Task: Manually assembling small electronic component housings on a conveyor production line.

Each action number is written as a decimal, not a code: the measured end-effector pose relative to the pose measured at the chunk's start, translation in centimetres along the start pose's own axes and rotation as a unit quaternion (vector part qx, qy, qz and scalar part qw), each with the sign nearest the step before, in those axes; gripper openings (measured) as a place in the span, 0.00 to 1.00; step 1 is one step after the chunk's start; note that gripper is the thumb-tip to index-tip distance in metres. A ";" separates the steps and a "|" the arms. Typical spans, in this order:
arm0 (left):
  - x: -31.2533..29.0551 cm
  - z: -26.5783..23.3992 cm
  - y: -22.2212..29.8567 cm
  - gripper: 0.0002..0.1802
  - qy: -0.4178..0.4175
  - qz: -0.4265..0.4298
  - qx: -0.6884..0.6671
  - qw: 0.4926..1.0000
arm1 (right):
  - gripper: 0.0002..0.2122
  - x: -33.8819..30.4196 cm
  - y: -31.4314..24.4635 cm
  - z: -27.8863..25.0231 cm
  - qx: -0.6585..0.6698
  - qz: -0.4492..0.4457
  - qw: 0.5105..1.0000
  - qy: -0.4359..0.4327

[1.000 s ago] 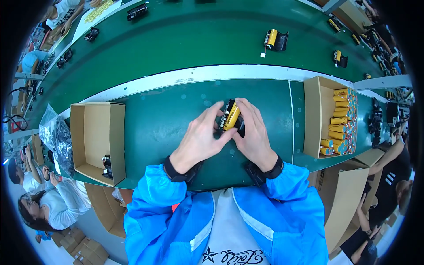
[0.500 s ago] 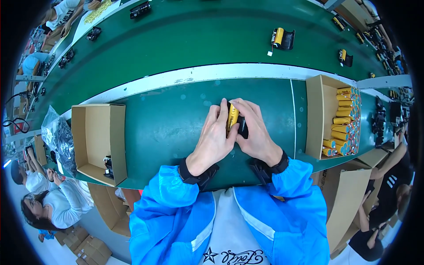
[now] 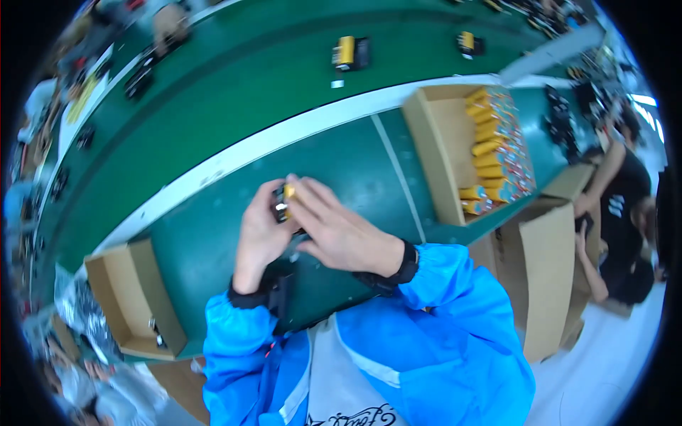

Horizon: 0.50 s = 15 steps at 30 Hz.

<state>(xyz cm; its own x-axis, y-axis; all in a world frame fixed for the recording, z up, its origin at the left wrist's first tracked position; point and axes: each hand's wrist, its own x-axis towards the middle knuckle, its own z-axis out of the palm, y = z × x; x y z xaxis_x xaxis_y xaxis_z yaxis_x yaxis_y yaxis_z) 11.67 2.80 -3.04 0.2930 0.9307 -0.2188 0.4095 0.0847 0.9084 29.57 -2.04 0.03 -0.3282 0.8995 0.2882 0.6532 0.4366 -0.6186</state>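
Note:
Above the green workbench (image 3: 206, 270), both my hands are closed around a black plastic housing (image 3: 278, 207) with a yellow cylindrical battery (image 3: 289, 192) in it. My left hand (image 3: 260, 231) grips the housing from its left side, thumb toward me. Across the top and right side lie the fingers of my right hand (image 3: 344, 231), pressed together and covering most of the battery. Only a small part of the yellow and black shows between the hands, and motion blurs it. A black band circles each wrist.
To the right stands a cardboard box (image 3: 435, 156) of yellow batteries with wires. A second box (image 3: 117, 298) with a few black parts sits left, beside a plastic bag (image 3: 74, 305). Beyond a white rail (image 3: 234, 160), battery assemblies (image 3: 346, 53) lie on a green belt. A co-worker (image 3: 625, 206) is at right.
The whole view has swung, so the bench and boxes appear tilted and shifted left. My hands, still around the battery and housing, have turned, and the right fingers now cover more of the battery.

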 end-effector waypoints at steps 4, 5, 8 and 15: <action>1.1 0.1 2.9 0.32 -0.053 -0.043 0.101 0.993 | 0.17 -2.7 0.6 -8.0 0.015 0.068 0.998 0.003; 1.1 0.1 3.2 0.33 -0.061 -0.042 0.106 0.992 | 0.12 -4.1 1.0 -10.9 -0.005 0.121 0.993 0.005; 0.8 -1.0 4.4 0.34 -0.063 -0.040 0.125 0.989 | 0.06 -7.5 2.7 -17.1 -0.246 0.229 0.931 0.139; 7.3 -4.0 6.5 0.35 -0.111 0.012 0.083 0.990 | 0.12 -9.7 3.6 -18.4 -0.367 0.318 0.874 0.024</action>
<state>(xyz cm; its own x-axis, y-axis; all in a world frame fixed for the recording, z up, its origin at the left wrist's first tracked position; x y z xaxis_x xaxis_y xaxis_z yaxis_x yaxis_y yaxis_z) 13.05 11.55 2.72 0.4807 0.8286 -0.2871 0.5309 -0.0144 0.8473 47.65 -8.93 8.51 0.2778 0.9557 0.0973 0.9606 -0.2757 -0.0352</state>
